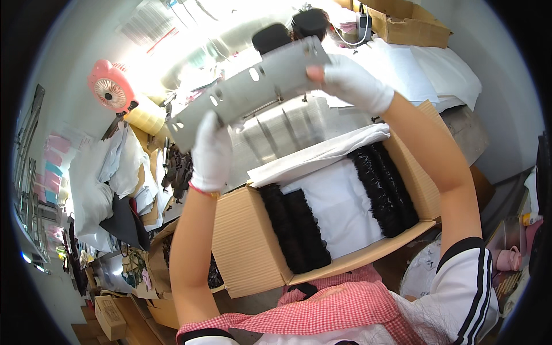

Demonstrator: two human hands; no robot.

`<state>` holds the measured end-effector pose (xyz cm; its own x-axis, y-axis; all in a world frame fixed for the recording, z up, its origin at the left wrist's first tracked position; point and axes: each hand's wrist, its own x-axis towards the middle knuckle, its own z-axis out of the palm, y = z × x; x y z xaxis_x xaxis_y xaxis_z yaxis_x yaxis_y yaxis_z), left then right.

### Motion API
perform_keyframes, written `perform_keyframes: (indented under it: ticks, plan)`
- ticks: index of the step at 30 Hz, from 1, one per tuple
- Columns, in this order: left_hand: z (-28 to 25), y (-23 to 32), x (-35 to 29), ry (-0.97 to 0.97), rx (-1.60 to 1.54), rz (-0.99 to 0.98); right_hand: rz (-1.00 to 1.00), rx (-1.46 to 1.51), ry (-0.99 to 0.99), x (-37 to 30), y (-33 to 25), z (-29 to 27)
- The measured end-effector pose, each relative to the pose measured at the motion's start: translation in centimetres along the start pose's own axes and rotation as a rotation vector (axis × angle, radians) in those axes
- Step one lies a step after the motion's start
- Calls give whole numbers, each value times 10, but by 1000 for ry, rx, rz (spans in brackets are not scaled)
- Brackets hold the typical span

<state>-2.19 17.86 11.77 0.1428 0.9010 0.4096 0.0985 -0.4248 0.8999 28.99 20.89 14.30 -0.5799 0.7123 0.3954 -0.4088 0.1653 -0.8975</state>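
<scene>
Both my hands wear white gloves and hold up a long grey metal plate (238,92) with several slots along it. My left hand (211,152) grips its left part from below, fingers pointing up. At the plate's right end my right hand (353,86) is closed round the edge, a bare thumb tip showing. Two rounded black pads (273,39) show just behind the plate's far edge; whether they are fixed to it I cannot tell. Nearer me stands an open cardboard box (244,241), with black ruffled bundles (296,230) along both sides and white lining (345,207) between them.
A pink fan (112,86) and yellow tape rolls (146,118) are at the back left. White bags and papers (92,184) pile up on the left. White sheets (402,72) and another cardboard box (408,23) lie back right. A metal worktop (287,132) shows beneath the plate.
</scene>
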Motion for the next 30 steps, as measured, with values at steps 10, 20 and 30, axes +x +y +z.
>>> perform_keyframes:
  ticks: [10, 20, 30]
  plan:
    - [73, -27, -81, -349, 244, -248, 625, -1339, 39, -49, 137, -44]
    - [119, -72, -43, -139, 1128, 214, 368, -879, 520, -74, 84, -65]
    - [114, -72, -44, -182, 1038, 193, 160, -760, 313, -46, 111, -54]
